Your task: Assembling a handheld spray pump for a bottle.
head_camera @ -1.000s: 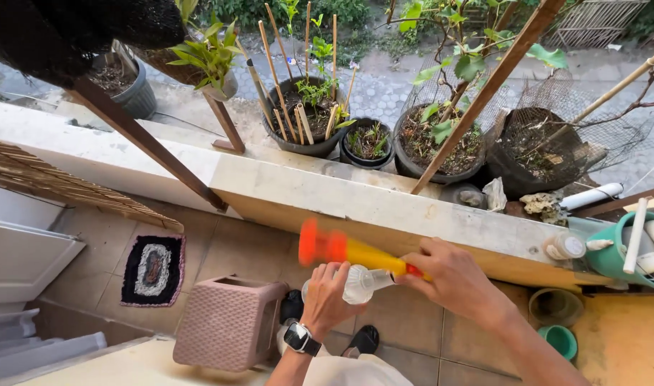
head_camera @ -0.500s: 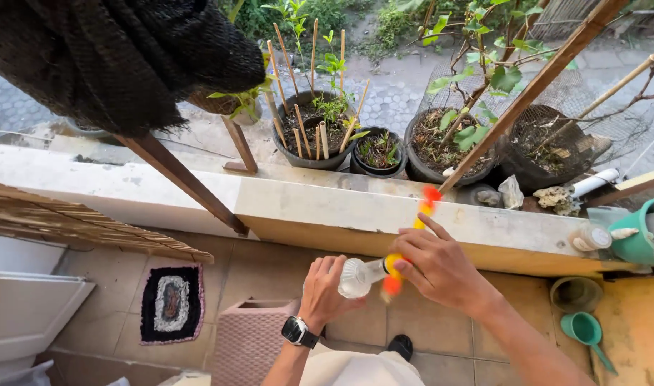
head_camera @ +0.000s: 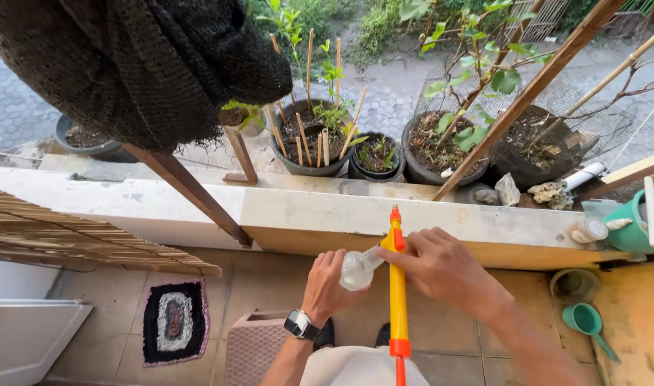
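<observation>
The left hand (head_camera: 325,284) is closed around a clear plastic bottle (head_camera: 357,269) and the right hand (head_camera: 441,268) grips the yellow pump sprayer (head_camera: 397,286) at its neck, the two apparently joined in mid-air before the ledge (head_camera: 305,207), with nothing sprayed yet

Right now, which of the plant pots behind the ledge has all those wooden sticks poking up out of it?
The dark round pot left of the small black pot. Its soil bristles with upright wooden stakes; the small pot holds only low sprouts, and the bigger pot to the right a leafy shrub.
</observation>
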